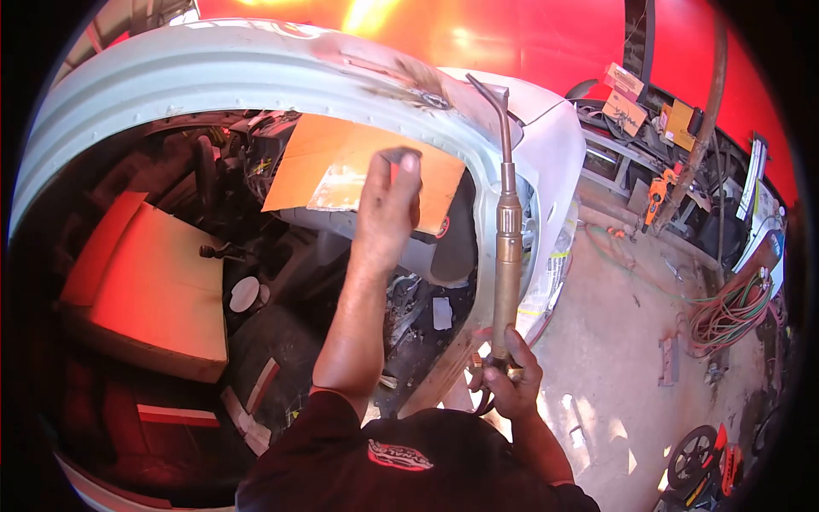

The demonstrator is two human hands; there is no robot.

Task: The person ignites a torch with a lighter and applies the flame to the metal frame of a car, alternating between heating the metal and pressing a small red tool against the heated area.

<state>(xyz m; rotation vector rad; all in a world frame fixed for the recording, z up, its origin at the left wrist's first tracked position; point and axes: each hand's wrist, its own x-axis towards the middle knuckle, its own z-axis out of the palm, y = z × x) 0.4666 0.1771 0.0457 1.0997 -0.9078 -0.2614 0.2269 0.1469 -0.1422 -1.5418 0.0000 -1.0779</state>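
My right hand [515,375] is closed around the valve end of a brass gas torch [507,273]. The torch stands nearly upright in view, its thin bent tip pointing up and left, in front of the car's windshield pillar. My left hand [391,200] is raised in front of an orange-lit cardboard sheet [299,166] inside the door opening. Its fingers are curled in toward the thumb; what they hold, if anything, I cannot make out. Above it, the pale car body frame [256,64] carries a scorched, bare patch [418,81] near the pillar.
A cardboard box [158,290] sits inside the stripped cabin at left. On the right, coiled hoses [729,316] lie on the concrete floor [597,341], near an orange hoist [659,196], small boxes [625,111] and a wheeled item [695,456]. A red surface [512,38] rises behind.
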